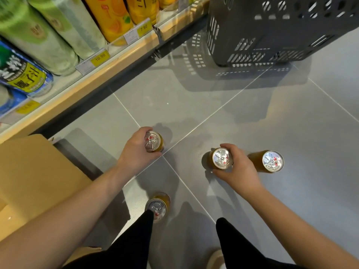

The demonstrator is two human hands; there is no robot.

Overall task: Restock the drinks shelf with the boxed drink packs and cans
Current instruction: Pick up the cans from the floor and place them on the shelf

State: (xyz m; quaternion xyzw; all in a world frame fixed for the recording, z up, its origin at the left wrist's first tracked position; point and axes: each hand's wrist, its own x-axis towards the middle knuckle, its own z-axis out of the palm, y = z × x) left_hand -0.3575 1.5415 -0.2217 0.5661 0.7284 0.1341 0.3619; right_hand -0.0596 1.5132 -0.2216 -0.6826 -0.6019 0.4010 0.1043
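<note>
Each hand grasps one upright can on the floor: the left hand holds the left can, the right hand the middle can. The shelf lies up-left, so the left hand is nearer.

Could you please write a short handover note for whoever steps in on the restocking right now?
Left hand: closed around the top of one can standing on the floor.
Right hand: closed around a second can, also on the floor.
Loose cans: one to the right, one near the knees, both upright.
Cardboard box sits at the left under the shelf; grey basket stands ahead.
Done: four cans set out on the floor.
Left: likely lift all four onto the shelf.
</note>
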